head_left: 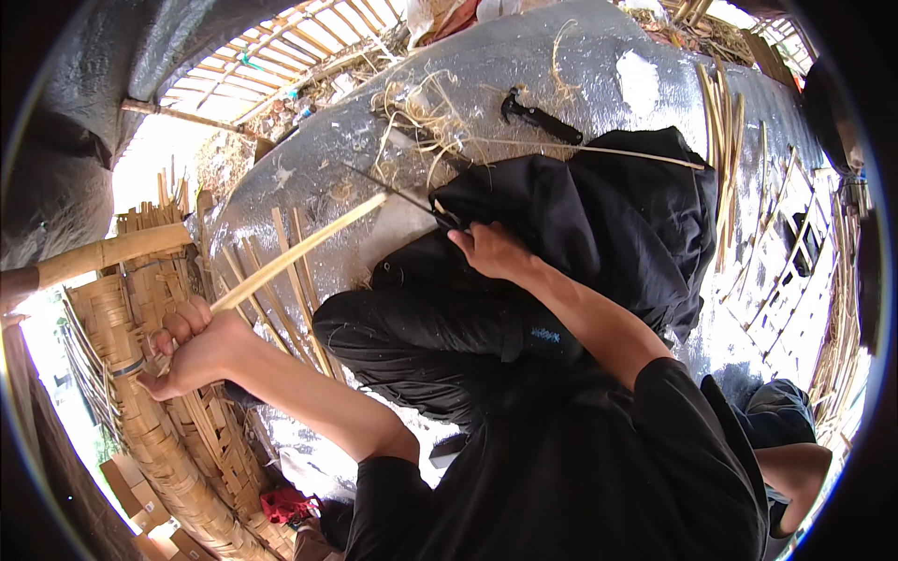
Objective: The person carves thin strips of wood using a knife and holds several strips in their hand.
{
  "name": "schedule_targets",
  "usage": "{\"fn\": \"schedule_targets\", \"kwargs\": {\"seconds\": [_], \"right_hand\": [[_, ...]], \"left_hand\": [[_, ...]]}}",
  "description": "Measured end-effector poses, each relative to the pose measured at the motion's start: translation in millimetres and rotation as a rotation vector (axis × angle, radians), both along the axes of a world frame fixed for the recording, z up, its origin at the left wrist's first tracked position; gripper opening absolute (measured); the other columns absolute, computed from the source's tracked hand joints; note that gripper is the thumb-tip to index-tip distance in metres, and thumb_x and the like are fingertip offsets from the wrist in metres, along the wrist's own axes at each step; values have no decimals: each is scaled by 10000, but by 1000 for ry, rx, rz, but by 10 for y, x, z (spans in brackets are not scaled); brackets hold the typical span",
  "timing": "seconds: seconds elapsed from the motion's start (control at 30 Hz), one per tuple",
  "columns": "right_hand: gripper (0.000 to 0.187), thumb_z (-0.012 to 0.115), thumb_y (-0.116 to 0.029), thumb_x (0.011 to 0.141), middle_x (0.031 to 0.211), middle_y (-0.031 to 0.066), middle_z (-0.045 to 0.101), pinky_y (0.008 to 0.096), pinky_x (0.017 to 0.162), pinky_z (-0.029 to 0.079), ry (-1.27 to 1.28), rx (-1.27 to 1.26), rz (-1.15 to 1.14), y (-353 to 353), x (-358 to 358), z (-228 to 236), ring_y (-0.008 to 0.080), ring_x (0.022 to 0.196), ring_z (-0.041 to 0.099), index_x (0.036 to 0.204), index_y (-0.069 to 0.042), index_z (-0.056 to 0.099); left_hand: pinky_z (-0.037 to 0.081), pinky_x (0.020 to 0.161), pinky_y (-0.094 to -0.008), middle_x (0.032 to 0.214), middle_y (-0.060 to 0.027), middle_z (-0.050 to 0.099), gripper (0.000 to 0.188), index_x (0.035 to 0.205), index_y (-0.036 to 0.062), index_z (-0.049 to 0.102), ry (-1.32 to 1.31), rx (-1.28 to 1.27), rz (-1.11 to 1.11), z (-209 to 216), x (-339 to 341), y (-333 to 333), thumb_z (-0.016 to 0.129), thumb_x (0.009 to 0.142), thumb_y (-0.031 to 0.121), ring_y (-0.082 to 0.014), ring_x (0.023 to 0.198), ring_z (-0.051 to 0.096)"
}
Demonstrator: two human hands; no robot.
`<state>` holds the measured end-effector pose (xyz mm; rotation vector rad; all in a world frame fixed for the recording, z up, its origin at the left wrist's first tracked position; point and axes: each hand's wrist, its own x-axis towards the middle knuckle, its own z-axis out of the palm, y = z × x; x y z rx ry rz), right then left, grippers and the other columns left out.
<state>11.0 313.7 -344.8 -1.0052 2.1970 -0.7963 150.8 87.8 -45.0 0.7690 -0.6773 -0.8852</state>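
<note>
My left hand (192, 346) is out to the left, its fingers closed around the lower end of a pale bamboo strip (299, 251). The strip slants up and right towards the middle. My right hand (491, 251) rests over the black cloth (599, 215) on my lap, closed on a knife. Its thin dark blade (388, 192) points up and left, close to the strip's far end; I cannot tell whether they touch. My fingers hide most of the handle. Beyond the blade lies a tangle of curly bamboo shavings (421, 117).
A black tool with a hooked head (543, 120) lies on the silvery sheet (318, 150). One thin strip (636, 156) crosses the cloth. Bamboo strips (725, 159) and a lattice (776, 252) are at right, woven bamboo (154, 411) at left. Another person's arm (795, 467) shows lower right.
</note>
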Motion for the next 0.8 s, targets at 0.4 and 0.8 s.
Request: {"fn": "schedule_targets", "kwargs": {"seconds": [0.4, 0.8], "right_hand": [[552, 544, -490, 1017, 720, 270, 663, 528, 680, 568, -96, -135, -20, -61, 245, 494, 465, 755, 683, 816, 9, 665], [633, 449, -532, 1040, 1018, 329, 692, 530, 901, 529, -30, 103, -8, 117, 178, 85, 500, 994, 665, 1015, 51, 694]], "left_hand": [[103, 502, -302, 529, 35, 142, 557, 665, 170, 295, -10, -39, 53, 10, 76, 83, 435, 918, 646, -124, 491, 84], [152, 477, -307, 543, 37, 237, 511, 664, 168, 343, 95, -171, 55, 469, 521, 277, 452, 893, 612, -107, 470, 156]]}}
